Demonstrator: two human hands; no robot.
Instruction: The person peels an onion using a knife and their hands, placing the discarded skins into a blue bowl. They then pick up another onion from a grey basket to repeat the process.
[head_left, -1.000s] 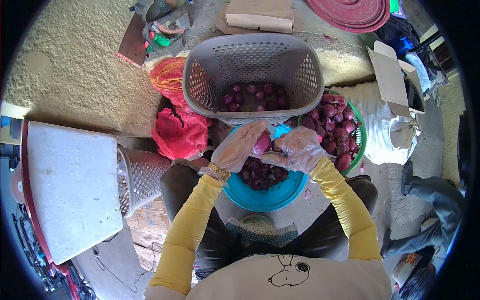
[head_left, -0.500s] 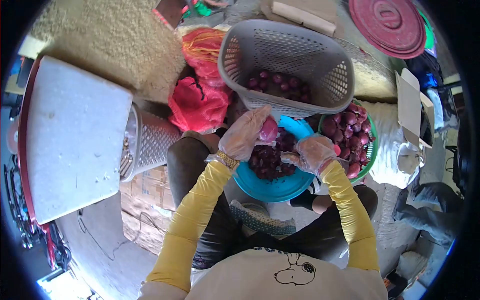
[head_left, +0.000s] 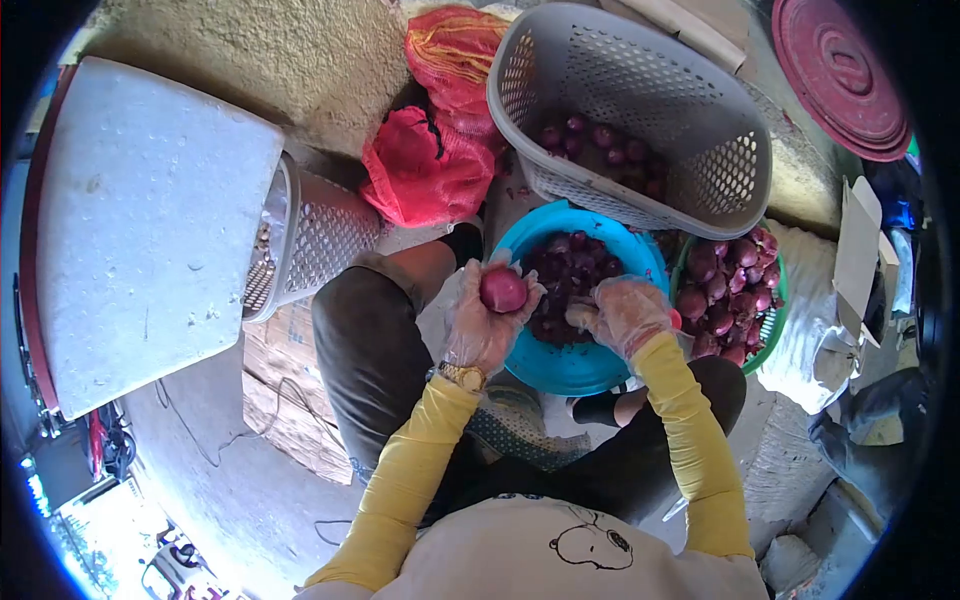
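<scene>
My left hand [head_left: 485, 315], in a clear plastic glove, is held palm up at the left rim of a blue basin [head_left: 535, 368]. A peeled red onion [head_left: 503, 291] rests in its curled fingers. Dark onion skins [head_left: 568, 285] lie in the basin. Over the basin's right side, my gloved right hand [head_left: 630, 312] is closed. A small red end [head_left: 675, 319] of something sticks out behind that hand; the rest is hidden in the grip. Right of it, a green basket [head_left: 773, 325] is heaped with red onions [head_left: 718, 290].
A tall grey basket [head_left: 560, 180] with several onions at its bottom stands beyond the basin. Red mesh sacks [head_left: 425, 165] lie to its left. At left, a white board [head_left: 160, 230] sits beside another basket [head_left: 330, 230]. An open carton [head_left: 855, 250] stands at right.
My left hand has come back toward me from above the basin and turned palm up, with the onion still in it. My right hand stays over the basin. The view has shifted slightly.
</scene>
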